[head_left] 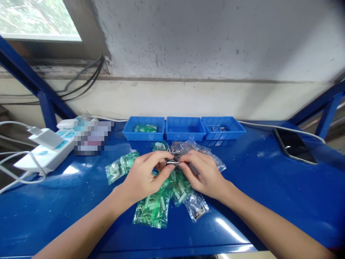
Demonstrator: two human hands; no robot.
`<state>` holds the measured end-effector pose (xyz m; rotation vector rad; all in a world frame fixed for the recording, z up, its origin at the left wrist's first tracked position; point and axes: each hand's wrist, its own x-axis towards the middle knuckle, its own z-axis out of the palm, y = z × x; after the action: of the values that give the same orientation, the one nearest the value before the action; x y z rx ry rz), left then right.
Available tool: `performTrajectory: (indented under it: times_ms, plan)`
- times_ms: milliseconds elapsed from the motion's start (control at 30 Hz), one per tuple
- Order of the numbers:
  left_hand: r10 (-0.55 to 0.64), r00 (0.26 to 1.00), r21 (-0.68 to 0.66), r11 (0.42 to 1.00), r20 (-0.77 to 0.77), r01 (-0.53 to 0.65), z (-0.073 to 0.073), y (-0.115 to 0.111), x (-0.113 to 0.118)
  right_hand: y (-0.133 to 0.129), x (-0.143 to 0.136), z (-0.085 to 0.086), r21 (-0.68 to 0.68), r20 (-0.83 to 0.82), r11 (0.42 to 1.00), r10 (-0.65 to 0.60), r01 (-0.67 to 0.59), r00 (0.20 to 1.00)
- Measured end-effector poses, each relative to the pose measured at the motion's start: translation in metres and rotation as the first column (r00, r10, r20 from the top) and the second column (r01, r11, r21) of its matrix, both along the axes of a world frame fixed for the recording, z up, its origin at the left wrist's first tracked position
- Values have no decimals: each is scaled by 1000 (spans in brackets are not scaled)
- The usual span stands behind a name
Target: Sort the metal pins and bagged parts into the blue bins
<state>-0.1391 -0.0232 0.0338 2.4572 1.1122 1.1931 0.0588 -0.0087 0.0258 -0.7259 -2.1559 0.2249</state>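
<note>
head view, small metal piece (172, 163) between both hands (174, 167), pinched by fingertips, above bags (176, 187)

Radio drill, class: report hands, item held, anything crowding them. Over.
Left hand, right hand: pinching small metal piece. Plastic bags crowded beneath. Blue bins beyond.

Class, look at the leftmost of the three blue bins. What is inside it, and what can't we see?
Inside the leftmost blue bin lies green-tinted plastic packaging. Its contents are too small to identify, and it covers the bin's floor beneath it.
</note>
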Motion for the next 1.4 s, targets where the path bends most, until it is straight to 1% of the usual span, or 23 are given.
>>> performTrajectory:
  times_ms: [133, 333, 433, 533, 600, 633, 667, 700, 733, 767, 800, 833, 867, 900, 933, 967, 1000, 1033, 1133, 1200, 1300, 1400]
  plan:
    - [3, 1000, 29, 1000, 5, -3, -1, 0, 1, 0, 0, 1, -2, -3, 1000, -6, 6, 1000]
    - [3, 1000, 28, 1000, 13, -3, 4, 0, 2, 0, 2, -2, -9, -58, 1000, 5, -6, 998]
    - [-21, 1000, 44, 999, 20, 20, 4, -1, 1, -1, 0, -3, 7, -38, 1000, 13, -13, 999]
    - [-57, 998, 41, 998, 8, 57, 4, 0, -1, 0, 0, 0, 31, -30, 999, 18, -17, 999]
    - [-44, 999, 19, 999, -21, 44, 6, 2, -4, 6, 5, 6, 85, -21, 996, -20, 21, 1000]
    - [-10, 999, -3, 1000, -39, 10, 7, 4, -7, 11, 10, 9, 121, -24, 990, -75, 77, 997]
    - [41, 997, -37, 998, -64, -44, 8, 6, -10, 17, 18, 13, 157, -41, 974, -157, 161, 987]
    - [98, 990, -76, 992, -97, -105, 10, 9, -14, 25, 28, 16, 181, -80, 940, -278, 288, 957]
    - [149, 979, -113, 980, -139, -166, 11, 12, -19, 33, 40, 18, 181, -133, 885, -410, 429, 902]
    - [187, 963, -143, 966, -195, -216, 12, 16, -24, 42, 53, 19, 146, -194, 809, -541, 570, 818]
    - [199, 943, -160, 956, -265, -247, 12, 20, -29, 51, 67, 19, 83, -236, 748, -628, 659, 742]
    - [190, 921, -160, 954, -339, -255, 11, 24, -34, 59, 80, 17, 4, -266, 711, -677, 703, 686]
    - [162, 897, -148, 959, -411, -241, 9, 27, -38, 65, 92, 14, -69, -273, 681, -716, 729, 642]
    - [121, 873, -137, 968, -473, -209, 7, 31, -42, 70, 101, 11, -132, -257, 636, -762, 760, 594]
    - [80, 851, -134, 975, -520, -174, 4, 34, -45, 73, 108, 7, -180, -243, 603, -793, 777, 559]
    - [47, 835, -140, 979, -549, -147, 0, 36, -47, 74, 110, 4, -209, -232, 586, -807, 783, 543]
    - [25, 827, -150, 980, -562, -132, -3, 38, -48, 74, 110, 2, -226, -222, 589, -806, 776, 548]
    - [14, 825, -164, 978, -565, -129, -6, 39, -48, 72, 106, 0, -232, -213, 612, -791, 756, 574]
    - [4, 843, -202, 970, -537, -133, -8, 40, -46, 64, 85, -1, -234, -153, 719, -692, 654, 706]
    - [15, 866, -209, 968, -500, -137, -4, 38, -45, 57, 69, -2, -248, -102, 775, -618, 582, 779]
    - [94, 902, -203, 960, -421, -194, 7, 33, -41, 46, 46, -4, -269, -65, 843, -499, 467, 864]
    - [159, 947, -249, 940, -280, -232, 14, 28, -34, 31, 26, -6, -267, 3, 895, -371, 358, 929]
